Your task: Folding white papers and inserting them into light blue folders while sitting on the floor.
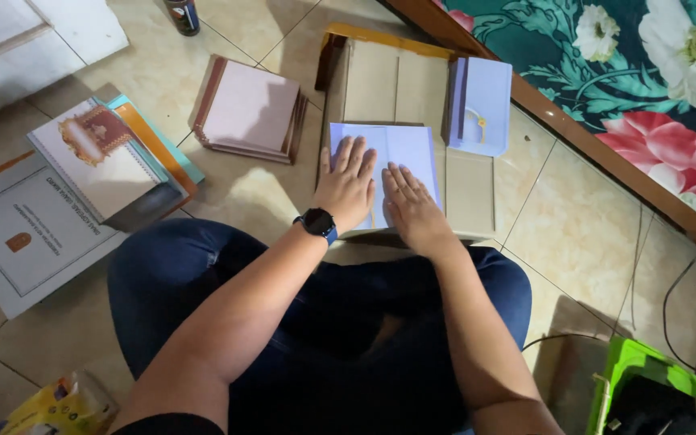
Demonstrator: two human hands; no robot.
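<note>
Pressing flat on a pale blue sheet (400,153), both hands are open, fingers spread: left hand (346,187), with a dark wristwatch (318,221), and right hand (412,205), side by side, gripping nothing. The sheet lies on a grey board (412,89) on the tiled floor, its lower part hidden under the palms. Just right, one stack of blue covers (481,105). Left, one pile of brown-edged boards (251,109). Further left, printed books fanned out (106,157), their count hard to make out. A green object (646,374) is cut off bottom right.
</note>
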